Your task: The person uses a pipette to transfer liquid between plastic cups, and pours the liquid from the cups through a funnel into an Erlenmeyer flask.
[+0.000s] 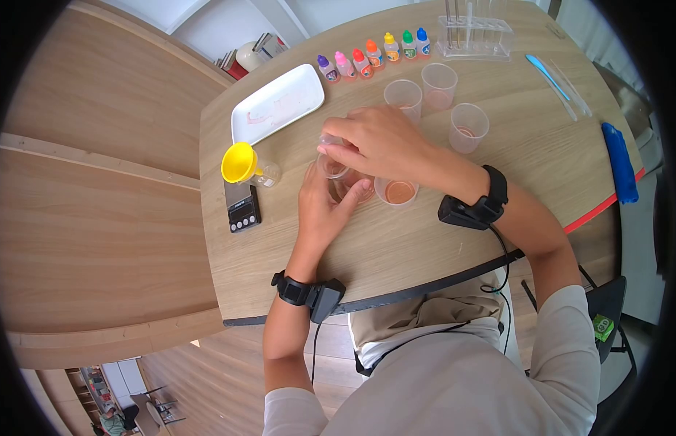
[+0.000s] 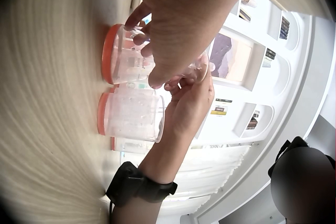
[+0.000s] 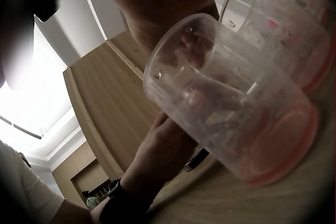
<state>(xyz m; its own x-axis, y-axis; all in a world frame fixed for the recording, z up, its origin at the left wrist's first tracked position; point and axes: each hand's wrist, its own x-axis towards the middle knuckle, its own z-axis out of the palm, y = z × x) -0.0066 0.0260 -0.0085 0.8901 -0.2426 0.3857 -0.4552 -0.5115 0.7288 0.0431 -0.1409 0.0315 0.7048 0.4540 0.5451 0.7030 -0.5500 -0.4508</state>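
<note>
My left hand [image 1: 322,207] holds a clear plastic cup [image 1: 334,169] at the middle of the table, thumb along its near side. In the left wrist view, the cup's reddish bottom [image 2: 110,53] shows by the fingertips. Above that cup, my right hand [image 1: 381,142] pinches a small clear vessel [image 1: 331,139] with thumb and fingers; its kind cannot be made out. Just right of the held cup stands another clear cup [image 1: 397,191] with reddish liquid in its bottom. This cup [image 3: 236,98] partly hides the hands in the right wrist view.
Further clear cups [image 1: 469,129] stand behind the right forearm. A row of coloured dropper bottles [image 1: 362,64], a test tube rack [image 1: 475,40] and a white tray [image 1: 280,102] line the back. On the left are a yellow funnel [image 1: 239,163], and a small scale [image 1: 242,211].
</note>
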